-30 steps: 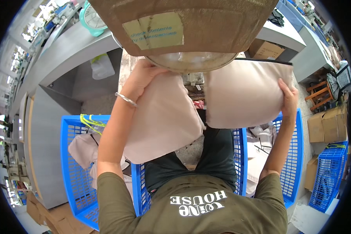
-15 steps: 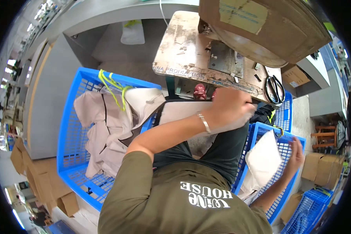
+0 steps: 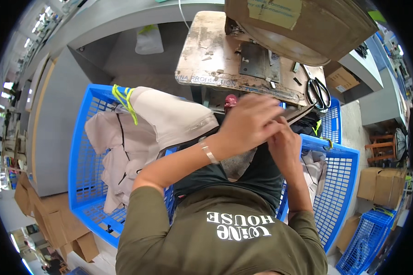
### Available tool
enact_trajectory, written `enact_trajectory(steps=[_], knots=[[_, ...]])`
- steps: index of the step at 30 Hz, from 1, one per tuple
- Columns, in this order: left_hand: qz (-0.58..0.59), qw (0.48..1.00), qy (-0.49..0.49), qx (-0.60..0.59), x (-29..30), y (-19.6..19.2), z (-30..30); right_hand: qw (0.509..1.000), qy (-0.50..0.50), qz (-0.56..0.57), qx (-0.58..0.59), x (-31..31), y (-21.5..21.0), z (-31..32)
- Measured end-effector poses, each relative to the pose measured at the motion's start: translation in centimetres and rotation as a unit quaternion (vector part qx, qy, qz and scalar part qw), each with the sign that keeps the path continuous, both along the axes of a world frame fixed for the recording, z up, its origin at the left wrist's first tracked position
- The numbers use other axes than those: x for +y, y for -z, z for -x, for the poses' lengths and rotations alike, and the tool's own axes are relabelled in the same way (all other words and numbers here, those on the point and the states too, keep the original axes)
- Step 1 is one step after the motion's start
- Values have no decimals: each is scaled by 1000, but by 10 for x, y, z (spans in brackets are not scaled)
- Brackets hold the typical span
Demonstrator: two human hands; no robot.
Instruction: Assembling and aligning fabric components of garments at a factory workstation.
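My left hand (image 3: pixel 248 120), with a band at its wrist, is over my lap, its fingers stretched to the right and blurred. Its fingertips meet my right hand (image 3: pixel 283 143), whose fingers are pinched together. A thin dark tapered strip (image 3: pixel 302 114) sticks out to the right from the fingertips; its kind I cannot make out. A beige fabric piece (image 3: pixel 176 112) with a dark edge and a small zip-like line lies over the left basket's rim, reaching toward my lap. More beige pieces (image 3: pixel 117 158) with dark trim lie in the left blue basket (image 3: pixel 78 183).
The right blue basket (image 3: pixel 337 192) holds beige pieces (image 3: pixel 313 172). Black-handled scissors (image 3: pixel 317 94) lie on the worn bench top (image 3: pixel 206 57), below a cardboard box (image 3: pixel 303 27). Yellow-green cord (image 3: pixel 126 103) hangs on the left basket. Cardboard boxes (image 3: pixel 383 185) stand at right.
My right hand has come from the right basket to meet my left hand. The pale piece above that basket is gone from there. A beige piece now lies higher over the left basket's rim.
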State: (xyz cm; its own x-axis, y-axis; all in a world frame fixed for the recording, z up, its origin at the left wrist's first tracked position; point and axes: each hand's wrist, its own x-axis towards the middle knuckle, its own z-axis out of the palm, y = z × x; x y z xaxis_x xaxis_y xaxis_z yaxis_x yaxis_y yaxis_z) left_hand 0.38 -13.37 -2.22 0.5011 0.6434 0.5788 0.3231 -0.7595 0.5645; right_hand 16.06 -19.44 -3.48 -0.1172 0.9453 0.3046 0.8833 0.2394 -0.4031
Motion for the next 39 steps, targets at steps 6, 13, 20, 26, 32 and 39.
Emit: enact_trajectory(steps=[6, 13, 20, 26, 32, 39], knots=[[-9, 979, -135, 152, -19, 47, 65, 994, 69, -81, 2, -18, -40, -28], [-53, 988, -65, 133, 6, 44, 55, 985, 99, -141, -11, -34, -62, -34], [297, 950, 76, 55, 47, -34, 46, 975, 139, -172, -1, -5, -61, -60], [285, 956, 5, 71, 96, -17, 11, 971, 181, -155, -16, 54, -35, -82], [275, 959, -27, 62, 124, 2, -5, 975, 193, -106, -22, 87, -22, -96], [360, 930, -12, -69, 147, 24, -10, 975, 192, -107, 12, 97, -23, -99]])
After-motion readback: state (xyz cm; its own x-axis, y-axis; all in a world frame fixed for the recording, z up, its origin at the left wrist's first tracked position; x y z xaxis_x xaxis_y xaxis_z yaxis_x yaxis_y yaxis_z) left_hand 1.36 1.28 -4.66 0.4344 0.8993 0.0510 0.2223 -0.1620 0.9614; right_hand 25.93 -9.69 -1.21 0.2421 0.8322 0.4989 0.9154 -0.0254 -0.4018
